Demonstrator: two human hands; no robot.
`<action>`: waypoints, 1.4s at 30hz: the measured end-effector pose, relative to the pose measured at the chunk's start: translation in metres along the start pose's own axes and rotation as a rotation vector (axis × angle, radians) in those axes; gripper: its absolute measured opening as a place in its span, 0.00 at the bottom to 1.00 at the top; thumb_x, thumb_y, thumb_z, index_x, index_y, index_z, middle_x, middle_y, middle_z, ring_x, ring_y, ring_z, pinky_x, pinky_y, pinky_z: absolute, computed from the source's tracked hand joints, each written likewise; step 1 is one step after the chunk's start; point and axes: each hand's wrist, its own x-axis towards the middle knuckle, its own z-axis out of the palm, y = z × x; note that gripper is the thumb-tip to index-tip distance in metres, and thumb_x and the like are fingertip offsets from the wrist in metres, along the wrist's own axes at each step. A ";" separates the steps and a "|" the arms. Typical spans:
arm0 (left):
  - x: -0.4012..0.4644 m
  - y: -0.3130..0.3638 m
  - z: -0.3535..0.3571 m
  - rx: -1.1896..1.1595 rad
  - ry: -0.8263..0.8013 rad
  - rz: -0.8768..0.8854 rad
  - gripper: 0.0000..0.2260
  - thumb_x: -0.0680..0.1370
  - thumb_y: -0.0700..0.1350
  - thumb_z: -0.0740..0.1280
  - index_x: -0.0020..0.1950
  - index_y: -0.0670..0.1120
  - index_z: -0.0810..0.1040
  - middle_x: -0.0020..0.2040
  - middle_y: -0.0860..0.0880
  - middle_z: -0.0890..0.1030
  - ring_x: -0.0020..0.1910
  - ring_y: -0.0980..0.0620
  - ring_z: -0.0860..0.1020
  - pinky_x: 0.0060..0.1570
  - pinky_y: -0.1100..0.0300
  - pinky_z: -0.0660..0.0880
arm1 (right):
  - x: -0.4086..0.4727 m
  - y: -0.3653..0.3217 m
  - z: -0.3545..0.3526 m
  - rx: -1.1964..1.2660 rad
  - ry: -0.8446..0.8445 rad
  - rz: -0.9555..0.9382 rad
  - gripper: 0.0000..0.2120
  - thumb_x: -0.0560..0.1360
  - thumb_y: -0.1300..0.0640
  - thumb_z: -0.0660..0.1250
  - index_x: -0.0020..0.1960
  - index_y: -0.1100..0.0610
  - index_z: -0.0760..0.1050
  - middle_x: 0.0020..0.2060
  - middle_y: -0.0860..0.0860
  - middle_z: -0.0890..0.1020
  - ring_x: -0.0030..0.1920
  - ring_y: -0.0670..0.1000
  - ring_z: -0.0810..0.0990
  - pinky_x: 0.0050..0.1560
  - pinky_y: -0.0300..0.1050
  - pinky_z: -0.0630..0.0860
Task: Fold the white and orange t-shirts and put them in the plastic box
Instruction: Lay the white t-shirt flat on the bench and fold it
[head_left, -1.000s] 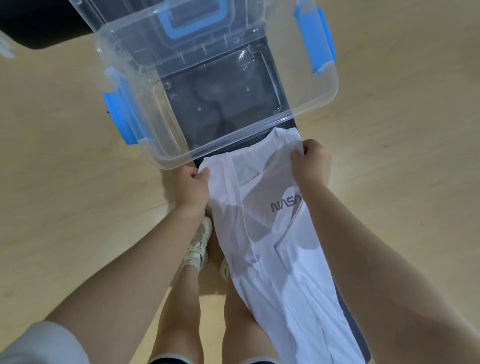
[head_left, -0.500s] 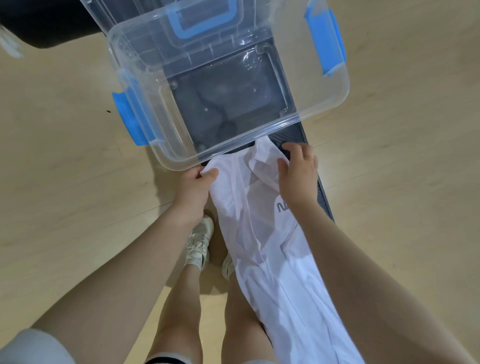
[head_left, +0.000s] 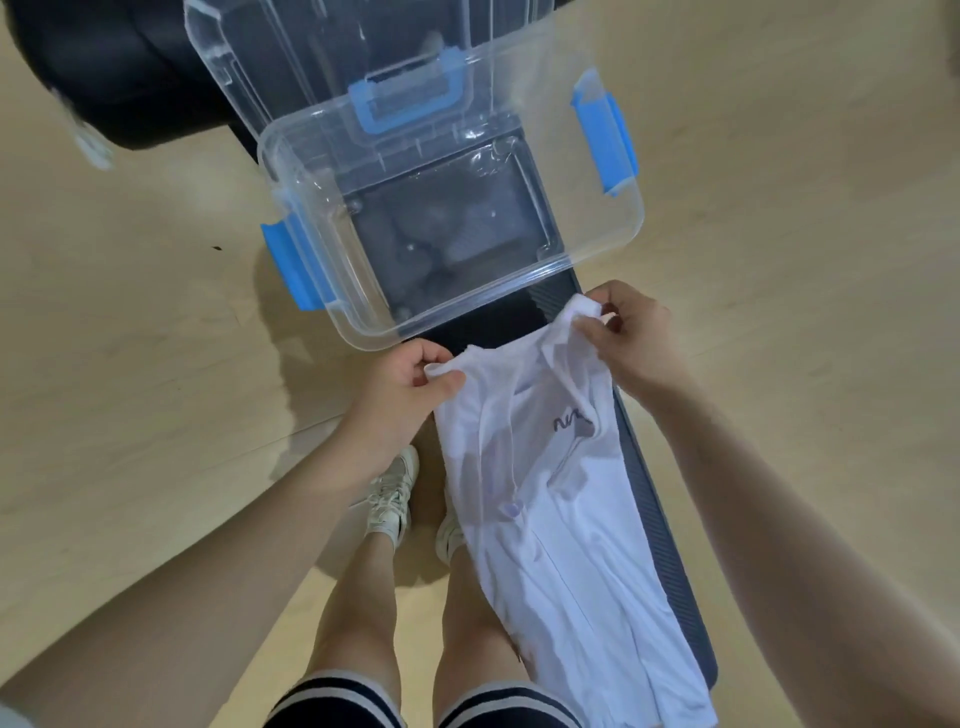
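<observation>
A white t-shirt (head_left: 550, 525) with grey lettering hangs lengthwise in front of my legs, held up by its top edge. My left hand (head_left: 400, 384) pinches its left top corner. My right hand (head_left: 631, 343) pinches the right top corner, a little higher and farther forward. Just beyond both hands stands the clear plastic box (head_left: 613, 244) with blue latches, open and with nothing in it. No orange t-shirt is in view.
The box's clear lid (head_left: 332, 57) with a blue handle leans behind the box. A dark narrow mat (head_left: 670, 540) runs under the box and the shirt. A black rounded object (head_left: 119, 73) sits at the far left. Pale wooden floor (head_left: 130, 322) lies on both sides.
My right hand has shifted right and re-pinched the shirt's top corner, so the top edge is spread wider. The view has tipped back, and the box sits lower in the frame.
</observation>
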 end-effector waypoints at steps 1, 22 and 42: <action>-0.004 0.009 0.002 0.026 -0.002 0.020 0.07 0.75 0.39 0.67 0.41 0.51 0.75 0.39 0.48 0.79 0.38 0.52 0.75 0.42 0.61 0.72 | -0.002 -0.003 -0.006 0.021 0.030 0.001 0.06 0.73 0.62 0.64 0.42 0.51 0.73 0.33 0.52 0.77 0.32 0.49 0.72 0.33 0.37 0.67; -0.073 -0.083 0.083 0.397 0.089 0.165 0.05 0.73 0.39 0.70 0.40 0.48 0.77 0.44 0.57 0.67 0.35 0.59 0.67 0.38 0.73 0.65 | -0.113 0.140 0.007 0.062 0.137 0.092 0.16 0.65 0.74 0.61 0.43 0.60 0.82 0.49 0.50 0.76 0.55 0.54 0.78 0.57 0.48 0.75; -0.149 -0.224 0.199 0.032 0.370 -0.170 0.11 0.72 0.41 0.71 0.40 0.50 0.68 0.40 0.54 0.75 0.42 0.50 0.76 0.51 0.51 0.76 | -0.197 0.270 0.050 0.198 0.143 0.231 0.09 0.70 0.66 0.61 0.39 0.55 0.75 0.32 0.44 0.75 0.40 0.51 0.75 0.44 0.43 0.71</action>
